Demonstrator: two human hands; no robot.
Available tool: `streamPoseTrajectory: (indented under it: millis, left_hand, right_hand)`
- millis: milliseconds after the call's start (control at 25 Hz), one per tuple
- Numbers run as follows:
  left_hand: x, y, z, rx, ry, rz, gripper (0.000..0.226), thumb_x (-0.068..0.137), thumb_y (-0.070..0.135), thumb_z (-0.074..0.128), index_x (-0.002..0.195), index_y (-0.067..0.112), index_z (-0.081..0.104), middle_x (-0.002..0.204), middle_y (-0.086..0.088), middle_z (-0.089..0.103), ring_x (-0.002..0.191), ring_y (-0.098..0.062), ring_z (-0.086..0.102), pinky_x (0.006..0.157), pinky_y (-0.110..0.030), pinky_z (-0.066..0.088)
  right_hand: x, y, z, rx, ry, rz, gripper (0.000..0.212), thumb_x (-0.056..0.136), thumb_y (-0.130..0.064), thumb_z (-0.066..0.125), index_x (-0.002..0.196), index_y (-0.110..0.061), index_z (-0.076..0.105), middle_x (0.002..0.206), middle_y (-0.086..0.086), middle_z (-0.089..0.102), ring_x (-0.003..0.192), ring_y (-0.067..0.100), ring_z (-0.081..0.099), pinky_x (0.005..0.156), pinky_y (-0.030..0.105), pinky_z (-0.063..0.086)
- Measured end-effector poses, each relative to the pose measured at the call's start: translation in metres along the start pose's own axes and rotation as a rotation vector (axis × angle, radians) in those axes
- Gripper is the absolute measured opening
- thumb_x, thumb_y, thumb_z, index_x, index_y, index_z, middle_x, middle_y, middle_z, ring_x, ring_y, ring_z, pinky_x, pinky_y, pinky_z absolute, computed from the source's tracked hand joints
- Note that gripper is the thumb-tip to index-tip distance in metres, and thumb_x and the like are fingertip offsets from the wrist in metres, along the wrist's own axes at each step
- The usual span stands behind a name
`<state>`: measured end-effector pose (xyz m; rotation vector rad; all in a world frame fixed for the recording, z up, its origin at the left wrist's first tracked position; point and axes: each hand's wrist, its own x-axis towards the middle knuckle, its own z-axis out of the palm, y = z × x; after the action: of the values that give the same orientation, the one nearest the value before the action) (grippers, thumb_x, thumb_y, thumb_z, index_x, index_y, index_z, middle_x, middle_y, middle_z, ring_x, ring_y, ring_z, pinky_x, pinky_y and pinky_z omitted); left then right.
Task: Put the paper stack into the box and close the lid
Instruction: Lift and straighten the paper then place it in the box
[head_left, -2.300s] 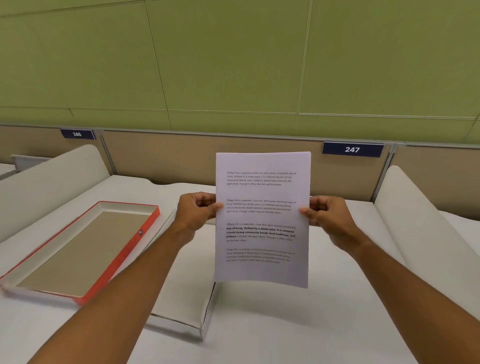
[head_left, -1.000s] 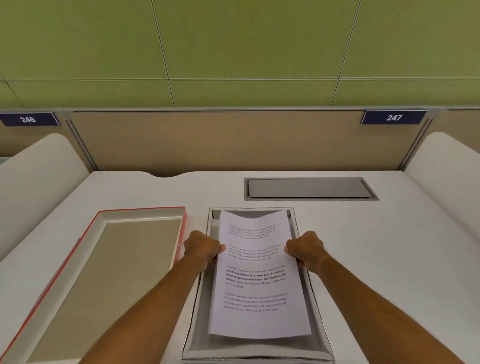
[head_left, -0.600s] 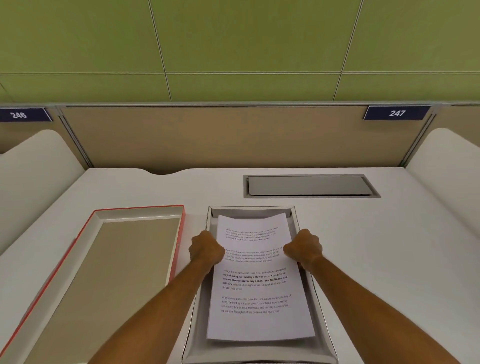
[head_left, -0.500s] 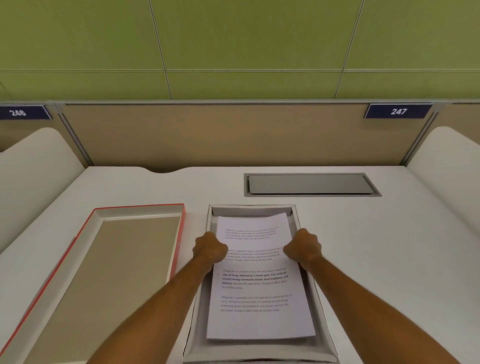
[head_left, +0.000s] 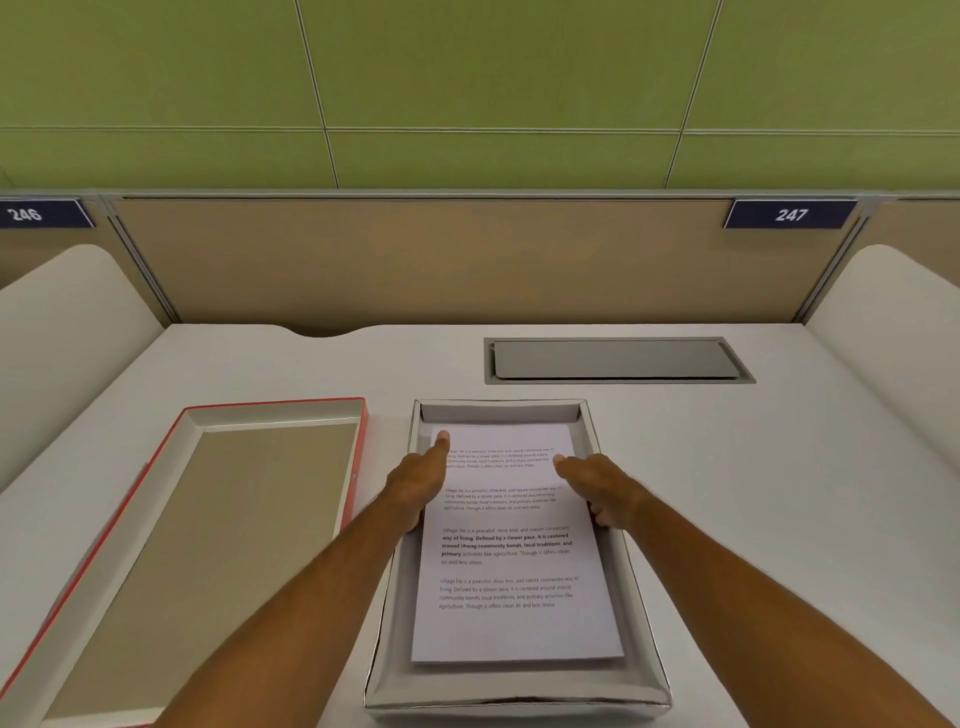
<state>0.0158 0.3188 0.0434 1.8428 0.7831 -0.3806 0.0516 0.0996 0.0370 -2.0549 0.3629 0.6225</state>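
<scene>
White paper stack (head_left: 514, 551) lies flat inside the grey box (head_left: 395, 597) on the desk (head_left: 753, 493); left hand (head_left: 418, 480) and right hand (head_left: 597, 483) rest on it, fingers released. Press evenly, square the edges; then fetch the red-rimmed lid (head_left: 171, 519) beside it.

Bright, even light; soft shadows; wide-angle bending at edges; slightly soft focus.
</scene>
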Motion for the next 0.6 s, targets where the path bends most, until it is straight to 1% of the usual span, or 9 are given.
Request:
streamPoseTrajectory:
  millis: [40,80,200,320,400,520,600]
  left_hand:
    - [0.000,0.000,0.000,-0.012,-0.005,0.000,0.075,0.093,0.064,0.027,0.142,0.008,0.039,0.142,-0.016,0.050,0.120,-0.037,0.051,0.081,-0.039,0.037]
    - [0.001,-0.001,0.001,-0.028,-0.018,-0.003,0.074,0.093,0.064,0.025,0.141,0.009,0.040,0.142,-0.015,0.051,0.123,-0.037,0.050,0.081,-0.040,0.036]
    - [0.003,-0.001,0.001,-0.056,-0.055,-0.008,0.073,0.093,0.065,0.023,0.138,0.011,0.043,0.139,-0.014,0.054,0.122,-0.035,0.052,0.081,-0.040,0.035]
    - [0.005,-0.002,0.000,-0.052,-0.065,0.001,0.073,0.092,0.066,0.023,0.137,0.013,0.045,0.139,-0.014,0.054,0.122,-0.036,0.052,0.083,-0.041,0.035]
    - [0.004,-0.002,0.000,-0.068,-0.079,-0.007,0.074,0.091,0.068,0.024,0.137,0.014,0.045,0.138,-0.014,0.054,0.112,-0.036,0.054,0.083,-0.042,0.036]
    - [-0.002,0.000,-0.001,-0.106,-0.113,0.003,0.071,0.091,0.068,0.023,0.131,0.015,0.048,0.133,-0.015,0.058,0.091,-0.027,0.053,0.081,-0.041,0.037]
    - [-0.008,0.002,-0.003,-0.163,-0.144,0.004,0.067,0.091,0.067,0.021,0.127,0.018,0.049,0.126,-0.014,0.060,0.085,-0.024,0.057,0.084,-0.043,0.037]
  right_hand:
    - [0.000,0.000,0.001,0.006,-0.004,0.003,0.058,0.096,-0.044,0.046,0.136,-0.002,0.047,0.135,0.018,0.055,0.116,0.034,0.054,0.085,0.039,0.041]
    - [-0.001,0.000,0.002,0.004,-0.009,0.005,0.058,0.097,-0.045,0.044,0.136,-0.002,0.047,0.135,0.017,0.056,0.115,0.034,0.054,0.086,0.040,0.042]
    - [-0.002,-0.001,0.004,0.029,-0.018,0.016,0.053,0.098,-0.043,0.039,0.131,-0.002,0.048,0.130,0.017,0.059,0.114,0.035,0.057,0.085,0.042,0.045]
    - [-0.002,0.000,0.003,0.056,-0.028,0.036,0.046,0.098,-0.036,0.037,0.124,-0.001,0.051,0.122,0.019,0.064,0.110,0.035,0.061,0.091,0.044,0.050]
    - [-0.005,0.000,0.003,0.061,-0.032,0.042,0.045,0.097,-0.034,0.036,0.123,-0.001,0.052,0.121,0.019,0.065,0.109,0.036,0.063,0.088,0.041,0.051]
    - [-0.010,-0.003,0.003,0.085,-0.058,0.033,0.047,0.100,-0.042,0.033,0.122,-0.004,0.052,0.119,0.016,0.066,0.107,0.033,0.063,0.087,0.043,0.050]
    - [-0.020,-0.006,-0.001,0.129,-0.123,0.028,0.046,0.101,-0.049,0.029,0.117,-0.012,0.051,0.107,0.010,0.067,0.098,0.029,0.062,0.086,0.041,0.046]
